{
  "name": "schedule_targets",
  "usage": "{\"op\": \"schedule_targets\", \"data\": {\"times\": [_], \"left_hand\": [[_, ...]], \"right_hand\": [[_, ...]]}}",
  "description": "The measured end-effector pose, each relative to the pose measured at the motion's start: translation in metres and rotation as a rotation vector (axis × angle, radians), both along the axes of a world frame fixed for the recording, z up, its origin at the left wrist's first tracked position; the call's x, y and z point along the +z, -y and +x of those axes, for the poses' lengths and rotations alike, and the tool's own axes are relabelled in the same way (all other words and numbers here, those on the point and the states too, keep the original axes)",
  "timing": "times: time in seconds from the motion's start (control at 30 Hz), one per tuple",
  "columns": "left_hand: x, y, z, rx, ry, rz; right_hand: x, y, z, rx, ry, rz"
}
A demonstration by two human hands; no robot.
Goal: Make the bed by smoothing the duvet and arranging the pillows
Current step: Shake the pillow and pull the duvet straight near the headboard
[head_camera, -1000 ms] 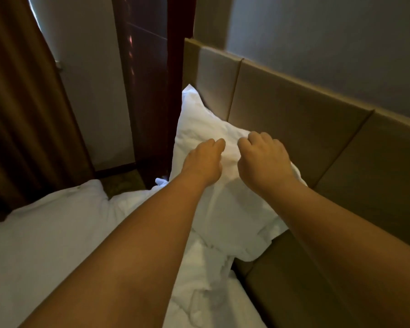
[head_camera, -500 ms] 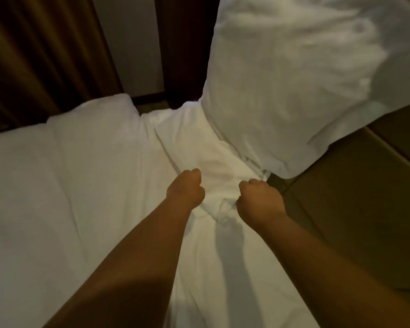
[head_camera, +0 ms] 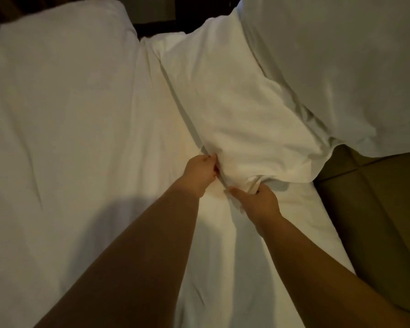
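Both hands are down on the bed, side by side and nearly touching. The left hand (head_camera: 200, 172) has its fingers curled shut around the near edge of a white pillow (head_camera: 237, 119), pinching the fabric at its lower left corner. The right hand (head_camera: 258, 201) sits just below and to the right, thumb stretched out along the cloth and fingers closed over a bunched fold of that same edge. So 2 hands, 1 pillow, both gripping its near hem.

That pillow lies flat on the bed at an angle, running from the hands up toward the top centre. A second pillow (head_camera: 336, 67) fills the upper right, overlapping the far side of the first one and leaning over the tan headboard (head_camera: 376, 209), which takes up the lower right.

The duvet (head_camera: 64, 114) spreads white across the whole left side, with soft creases and a rounded edge at the top left. The forearms throw a dark shadow over it near the bottom. Dim light, everything a bit soft.
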State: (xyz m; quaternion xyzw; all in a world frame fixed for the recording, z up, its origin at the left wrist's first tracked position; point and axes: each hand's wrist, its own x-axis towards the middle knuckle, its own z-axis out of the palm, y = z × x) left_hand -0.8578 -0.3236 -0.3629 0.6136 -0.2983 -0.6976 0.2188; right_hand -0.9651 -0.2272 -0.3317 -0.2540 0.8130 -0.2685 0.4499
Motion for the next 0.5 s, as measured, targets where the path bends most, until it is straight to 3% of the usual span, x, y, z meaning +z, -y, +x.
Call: {"op": "schedule_targets", "data": {"times": [0.1,0.23,0.3,0.33,0.4,0.5], "left_hand": [[0.003,0.002,-0.006,0.035,-0.138,0.013],[0.021,0.012,0.004,0.033,-0.149,0.063],[0.03,0.018,0.018,-0.017,-0.165,0.067],[0.03,0.019,0.026,-0.021,-0.162,0.044],[0.033,0.015,0.04,0.002,-0.035,-0.012],[0.034,0.002,0.055,-0.258,0.593,-0.204]], "right_hand": [[-0.008,0.009,0.008,-0.259,0.357,0.013],[0.005,0.015,0.033,-0.574,1.14,-0.069],[0.016,0.013,0.04,-0.631,1.313,-0.075],[0.021,0.011,0.043,-0.614,1.306,-0.058],[0.019,0.005,0.051,-0.419,1.054,0.049],[0.025,-0.003,0.065,0.076,0.303,0.217]]}}
